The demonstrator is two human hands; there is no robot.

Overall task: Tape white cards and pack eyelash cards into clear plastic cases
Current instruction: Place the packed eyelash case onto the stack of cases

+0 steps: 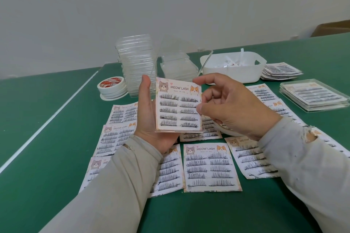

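Observation:
I hold a "MEOW LASH" eyelash card [179, 107] upright above the table. My left hand [149, 115] cradles it from the left and below, thumb up along its edge. The index fingertip and thumb of my right hand [227, 104] touch the card's right edge, its other fingers curled. Several more eyelash cards [210, 166] lie face up on the green table under my hands. A tall stack of clear plastic cases [138, 62] stands behind, with a shorter stack [179, 66] beside it. Rolls of tape [111, 86] sit at the left.
A white tub [233, 73] with paper scraps stands at the back right. A pile of eyelash cards [280, 71] lies beside it. Filled clear cases [312, 94] are stacked at the right. A white line [47, 121] crosses the green table [37, 176] on the left.

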